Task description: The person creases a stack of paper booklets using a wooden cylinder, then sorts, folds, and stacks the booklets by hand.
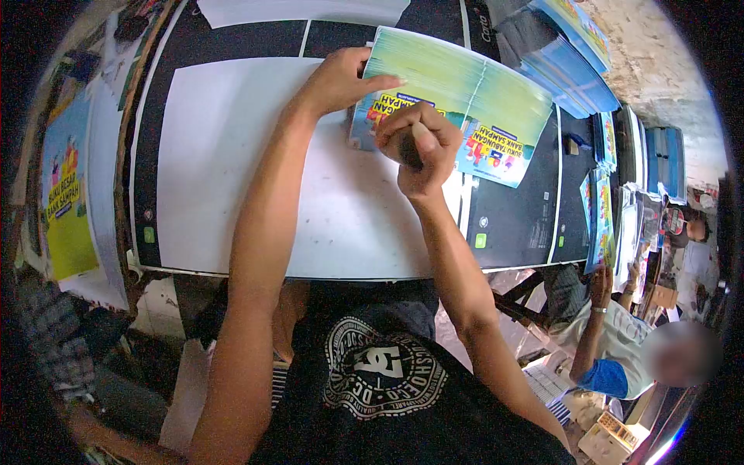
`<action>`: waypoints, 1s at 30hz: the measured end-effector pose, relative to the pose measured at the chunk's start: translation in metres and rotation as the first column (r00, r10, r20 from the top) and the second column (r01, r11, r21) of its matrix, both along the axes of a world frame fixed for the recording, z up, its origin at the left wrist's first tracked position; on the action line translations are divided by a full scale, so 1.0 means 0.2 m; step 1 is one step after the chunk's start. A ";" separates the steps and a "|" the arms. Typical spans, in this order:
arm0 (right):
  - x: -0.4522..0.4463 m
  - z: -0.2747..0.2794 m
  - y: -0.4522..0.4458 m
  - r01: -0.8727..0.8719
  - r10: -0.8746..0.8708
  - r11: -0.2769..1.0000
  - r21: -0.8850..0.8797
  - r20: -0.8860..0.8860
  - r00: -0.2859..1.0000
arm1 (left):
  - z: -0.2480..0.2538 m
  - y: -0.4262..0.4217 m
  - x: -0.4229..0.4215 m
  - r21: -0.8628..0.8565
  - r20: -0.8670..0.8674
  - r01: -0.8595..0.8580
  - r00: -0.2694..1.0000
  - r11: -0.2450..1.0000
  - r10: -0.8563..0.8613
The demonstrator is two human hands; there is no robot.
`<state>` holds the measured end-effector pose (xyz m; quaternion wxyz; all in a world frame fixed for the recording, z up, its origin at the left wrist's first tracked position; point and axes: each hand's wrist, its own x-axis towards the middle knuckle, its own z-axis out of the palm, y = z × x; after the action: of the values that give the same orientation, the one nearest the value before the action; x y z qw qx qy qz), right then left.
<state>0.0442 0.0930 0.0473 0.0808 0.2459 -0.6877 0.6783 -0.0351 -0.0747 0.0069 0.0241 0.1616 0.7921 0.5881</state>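
A fanned stack of printed booklet covers (434,66), green and yellow with "Buku Tabungan Bank Sampah" upside down, lies on the table in front of me. My left hand (345,81) grips its left edge, the thumb on top and the fingers partly hidden at the side. Over the lower middle of the covers, my right hand (422,147) is closed in a fist around a dark, rounded thing (409,151). Its kind is not clear, and the fingers hide much of it.
A large white sheet (209,170) covers the left of the black-topped table (511,213). Bundles of blue printed covers (566,74) stand at the back right. A yellow poster-like print (66,194) is at far left. Another person (612,349) handles covers on the right.
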 end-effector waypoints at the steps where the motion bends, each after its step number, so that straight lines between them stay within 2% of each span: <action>1: 0.03 0.04 -0.03 -0.036 0.037 0.997 -0.066 0.016 0.999 | -0.01 0.01 0.01 0.003 -0.001 -0.015 1.000 1.000 0.015; 3: 0.06 0.11 -0.07 -0.107 0.107 0.983 -0.151 -0.006 0.994 | -0.02 0.01 0.01 -0.057 -0.026 -0.020 0.999 0.998 0.018; 5: 0.04 0.04 -0.11 -0.101 0.102 0.995 -0.009 0.024 0.995 | -0.02 0.00 -0.02 -0.097 -0.021 -0.019 1.000 0.995 0.017; 6: 0.03 -0.11 -0.16 0.019 -0.022 0.999 0.043 0.080 0.997 | -0.03 -0.01 -0.02 -0.106 0.005 -0.016 1.000 0.994 0.016; 7: -0.01 -0.14 -0.17 -0.013 0.014 0.999 0.050 -0.011 1.000 | -0.04 -0.01 -0.03 -0.116 0.028 -0.009 1.000 0.993 0.012; 9: -0.02 -0.15 -0.15 -0.119 0.120 0.993 -0.023 0.063 0.991 | -0.03 -0.02 -0.06 -0.061 -0.002 0.002 1.000 0.998 -0.002; 12: -0.02 -0.14 -0.15 -0.067 0.066 0.995 0.072 0.005 0.998 | -0.04 -0.01 -0.03 -0.054 -0.009 0.009 1.000 0.998 -0.010; 15: -0.02 -0.10 -0.14 -0.061 0.059 0.998 0.029 0.071 0.996 | -0.03 0.00 -0.02 0.003 0.058 0.015 0.998 1.000 -0.015; 17: 0.02 0.00 -0.09 -0.101 0.110 0.992 -0.080 0.108 0.988 | 0.01 0.00 -0.01 -0.044 0.023 -0.010 1.000 0.999 0.011; 19: 0.04 0.16 -0.03 -0.028 0.027 0.997 -0.067 -0.013 1.000 | 0.00 0.01 0.01 -0.057 0.028 -0.019 0.999 0.998 0.021; 20: 0.06 0.20 0.03 0.053 -0.053 0.998 -0.018 -0.001 0.999 | 0.00 0.02 0.00 -0.049 0.039 -0.021 0.999 0.999 0.023; 21: 0.05 0.21 0.08 0.024 -0.034 0.981 -0.192 -0.050 0.998 | 0.00 0.02 0.00 -0.041 0.049 -0.025 0.998 0.999 0.027; 22: 0.05 0.22 0.15 0.053 -0.075 0.961 -0.271 -0.073 0.994 | 0.00 0.02 0.01 -0.018 0.084 -0.027 0.996 0.999 0.029; 25: 0.04 0.26 0.34 -0.011 -0.067 0.877 -0.481 -0.144 0.987 | 0.00 0.03 0.01 -0.150 0.052 -0.088 0.994 0.985 0.097; 27: 0.02 0.18 0.46 0.079 -0.146 0.923 -0.378 -0.153 0.977 | -0.01 0.03 0.00 -0.166 0.033 -0.082 0.996 0.983 0.088; 28: 0.01 0.03 0.50 0.365 -0.372 0.927 -0.086 -0.317 0.872 | -0.03 0.02 0.00 -0.162 -0.003 -0.084 0.996 0.983 0.085; 30: -0.02 -0.13 0.54 0.395 -0.390 0.919 0.007 -0.137 0.911 | 0.01 0.05 -0.01 -0.177 -0.019 -0.090 0.996 0.980 0.088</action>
<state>0.0395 0.2010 0.0210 0.2568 0.1488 -0.7277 0.6184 -0.0361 -0.0651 0.0080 0.0079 0.1266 0.8479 0.5147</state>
